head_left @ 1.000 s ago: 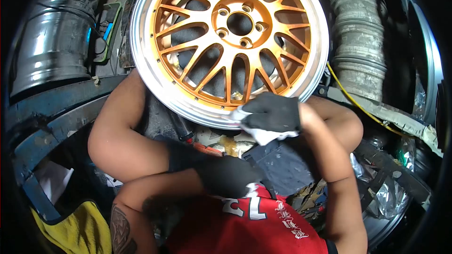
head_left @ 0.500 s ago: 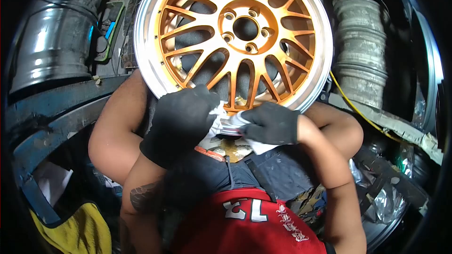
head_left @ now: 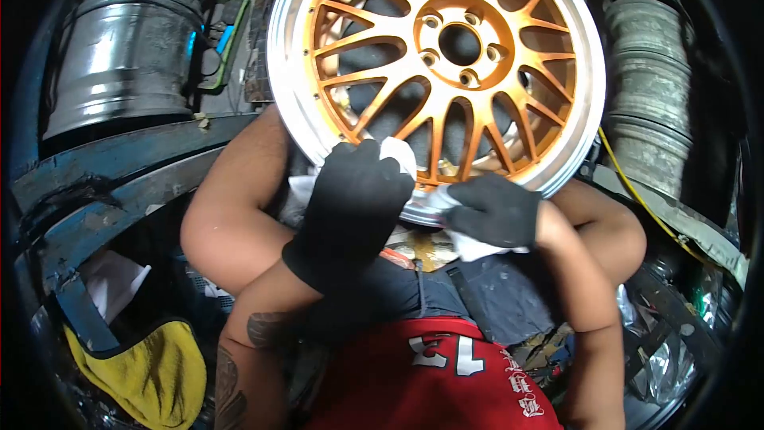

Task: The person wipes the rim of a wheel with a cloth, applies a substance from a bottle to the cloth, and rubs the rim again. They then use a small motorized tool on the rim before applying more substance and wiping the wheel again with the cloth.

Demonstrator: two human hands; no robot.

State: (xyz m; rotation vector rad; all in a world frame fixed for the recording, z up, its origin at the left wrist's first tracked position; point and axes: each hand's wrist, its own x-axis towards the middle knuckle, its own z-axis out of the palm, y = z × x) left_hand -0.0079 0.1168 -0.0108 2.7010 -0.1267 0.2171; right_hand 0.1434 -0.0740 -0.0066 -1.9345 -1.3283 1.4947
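While left hand (head_left: 354, 211) grips: fingers curled, pinching one cloth (head_left: 399, 157); apply even pressure.
Right hand (head_left: 497, 211): fingers bunched, pinching other cloth (head_left: 481, 248) at lip (head_left: 301, 103); hold folds flat.
Wheel (head_left: 503, 38): between the legs (head_left: 231, 211); steady it.
Yellow line (head_left: 619, 170): beyond, right of wheel; avoid contact.

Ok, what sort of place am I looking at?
Probably a wheel repair or refinishing workshop: there's a gold-spoked wheel, a stack of ribbed metal cylinders and a worn blue metal frame.
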